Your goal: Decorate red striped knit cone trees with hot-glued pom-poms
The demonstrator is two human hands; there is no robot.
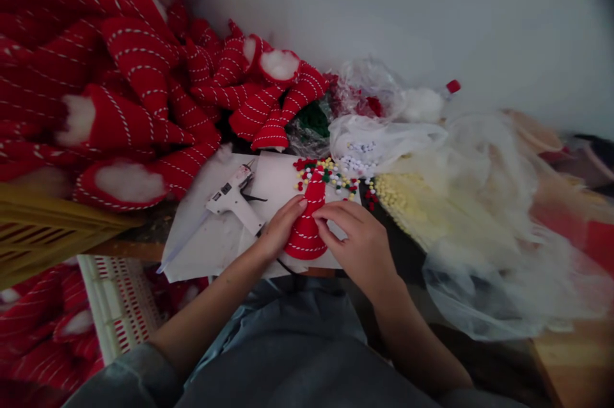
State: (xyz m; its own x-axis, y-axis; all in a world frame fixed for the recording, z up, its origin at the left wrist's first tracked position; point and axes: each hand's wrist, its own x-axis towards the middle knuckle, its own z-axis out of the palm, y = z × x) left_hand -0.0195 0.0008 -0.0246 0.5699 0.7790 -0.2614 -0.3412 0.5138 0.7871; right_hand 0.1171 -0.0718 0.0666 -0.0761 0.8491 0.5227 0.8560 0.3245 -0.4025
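A red stuffed cone (307, 236) with white dashed stripes lies on the paper in front of me, its narrow end pointing away. My left hand (283, 224) is closed on the cone's left side. At its right side my right hand (357, 238) has thumb and forefinger pinched together against the cloth; whatever sits between the fingertips is too small to make out. Just beyond the cone's tip are small pompoms (330, 172) in red, white, green and yellow. A white hot glue gun (235, 197) with a clear glue stick lies left of my left hand.
Many striped red stuffed cones (139, 62) are heaped at the left and back. Plastic bags (480, 203), one with yellow pompoms (400, 197), cover the right side. A yellow crate (62, 229) and a white crate (119, 306) stand at the left. A wall rises behind.
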